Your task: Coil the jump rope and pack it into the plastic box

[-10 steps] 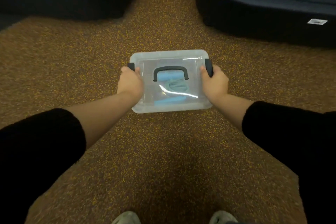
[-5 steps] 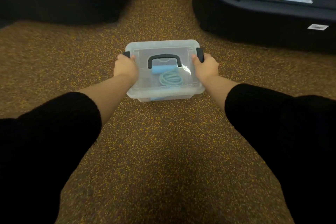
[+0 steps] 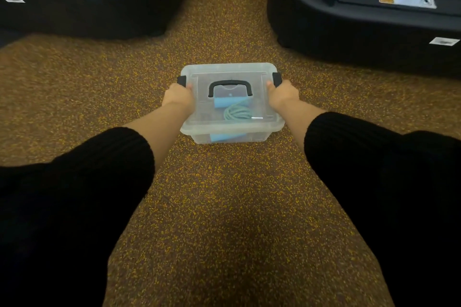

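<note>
Now the left hand [image 3: 177,97] and right hand [image 3: 283,96] are gripping the closed plastic box [image 3: 232,129] by its two sides, fingers curling just below the black latches [image 3: 181,80]. The blue jump rope [image 3: 237,113] is lying coiled inside. The box is sitting low over the speckled floor [image 3: 224,207]; touching it or not, I cannot tell.
</note>
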`<state>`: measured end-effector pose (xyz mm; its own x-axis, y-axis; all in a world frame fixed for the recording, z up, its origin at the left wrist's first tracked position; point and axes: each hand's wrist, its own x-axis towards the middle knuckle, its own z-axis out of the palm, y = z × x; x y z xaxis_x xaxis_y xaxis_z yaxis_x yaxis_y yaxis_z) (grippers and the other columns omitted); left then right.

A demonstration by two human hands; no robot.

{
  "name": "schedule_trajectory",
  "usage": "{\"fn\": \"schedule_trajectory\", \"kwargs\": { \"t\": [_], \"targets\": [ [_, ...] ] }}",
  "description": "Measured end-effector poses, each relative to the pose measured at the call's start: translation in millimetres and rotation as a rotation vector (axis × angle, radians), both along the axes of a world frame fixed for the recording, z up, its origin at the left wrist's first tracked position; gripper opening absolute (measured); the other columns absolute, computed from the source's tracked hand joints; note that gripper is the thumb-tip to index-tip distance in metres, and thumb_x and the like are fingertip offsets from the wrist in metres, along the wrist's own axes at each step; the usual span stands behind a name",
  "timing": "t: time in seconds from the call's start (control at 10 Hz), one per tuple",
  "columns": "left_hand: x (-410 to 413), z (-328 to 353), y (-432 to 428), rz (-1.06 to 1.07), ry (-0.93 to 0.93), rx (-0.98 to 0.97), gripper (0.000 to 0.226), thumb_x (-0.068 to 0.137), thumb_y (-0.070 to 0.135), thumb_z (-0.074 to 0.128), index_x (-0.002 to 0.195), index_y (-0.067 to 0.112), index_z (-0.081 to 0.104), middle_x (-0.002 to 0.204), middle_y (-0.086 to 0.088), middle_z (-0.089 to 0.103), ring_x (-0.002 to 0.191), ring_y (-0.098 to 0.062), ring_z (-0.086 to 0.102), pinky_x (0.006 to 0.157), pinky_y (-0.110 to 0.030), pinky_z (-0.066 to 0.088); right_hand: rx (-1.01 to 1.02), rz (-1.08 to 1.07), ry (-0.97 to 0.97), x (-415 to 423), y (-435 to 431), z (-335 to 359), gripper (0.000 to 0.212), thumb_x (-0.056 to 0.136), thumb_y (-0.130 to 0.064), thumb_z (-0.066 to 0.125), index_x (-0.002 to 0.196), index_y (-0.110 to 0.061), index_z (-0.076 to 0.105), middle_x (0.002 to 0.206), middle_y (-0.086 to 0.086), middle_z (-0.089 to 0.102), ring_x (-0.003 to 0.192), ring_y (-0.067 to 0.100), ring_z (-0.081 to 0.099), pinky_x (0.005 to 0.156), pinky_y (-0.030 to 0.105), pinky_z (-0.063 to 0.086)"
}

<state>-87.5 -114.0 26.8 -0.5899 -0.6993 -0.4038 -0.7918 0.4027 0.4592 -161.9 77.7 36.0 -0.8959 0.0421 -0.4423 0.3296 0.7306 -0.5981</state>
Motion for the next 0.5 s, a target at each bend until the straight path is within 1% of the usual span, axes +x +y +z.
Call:
{"fn": "schedule_trajectory", "kwargs": {
  "t": [0.1, 0.2, 0.3, 0.4, 0.5],
  "targets": [
    [0, 1, 2, -0.003, -0.037, 0.007, 0.054, 0.101, 0.038, 0.03, 0.137, -0.002, 0.031, 0.14, -0.023, 0.042, 0.127, -0.038, 0.044, 0.099, -0.043, 0.038, 0.045, 0.021, -0.059, -2, -1, 3, 0.055, 0.101, -0.038, 0.033, 0.145, -0.007, 0.023, 0.145, 0.018, 0.037, 0.132, 0.036, 0.039, 0.103, 0.044, 0.036],
    [-1, 10, 4, -0.049, -0.123, 0.008, 0.056, 0.101, 0.037, 0.029, 0.141, -0.002, 0.026, 0.144, -0.022, 0.037, 0.13, -0.038, 0.04, 0.101, -0.042, 0.036, 0.101, 0.077, -0.08, -1, 3, 2, 0.059, 0.1, -0.042, 0.031, 0.147, -0.01, 0.017, 0.147, 0.019, 0.034, 0.133, 0.038, 0.037, 0.104, 0.046, 0.034],
    [2, 19, 0, -0.148, -0.205, -0.013, 0.065, 0.1, 0.044, 0.028, 0.144, -0.003, 0.024, 0.147, -0.022, 0.034, 0.132, -0.037, 0.038, 0.104, -0.04, 0.034, 0.115, 0.077, -0.077, 4, 10, 5, 0.065, 0.098, -0.046, 0.034, 0.149, -0.012, 0.012, 0.148, 0.02, 0.033, 0.134, 0.039, 0.036, 0.106, 0.049, 0.033],
    [9, 22, -1, -0.177, -0.294, -0.03, 0.084, 0.094, 0.061, 0.015, 0.146, -0.005, 0.022, 0.151, -0.023, 0.026, 0.138, -0.04, 0.028, 0.111, -0.044, 0.024, 0.142, 0.091, -0.027, 8, 17, 14, 0.063, 0.095, -0.046, 0.04, 0.146, -0.013, 0.02, 0.144, 0.018, 0.039, 0.131, 0.038, 0.04, 0.105, 0.051, 0.036],
    [23, 14, 0, -0.211, -0.357, 0.014, 0.093, 0.089, 0.069, 0.009, 0.148, -0.001, 0.021, 0.156, -0.022, 0.017, 0.143, -0.041, 0.017, 0.116, -0.051, 0.015, 0.122, 0.149, -0.027, 15, 22, 30, 0.059, 0.096, -0.043, 0.041, 0.144, -0.013, 0.024, 0.142, 0.017, 0.041, 0.129, 0.036, 0.043, 0.104, 0.05, 0.039]
  ]
}}
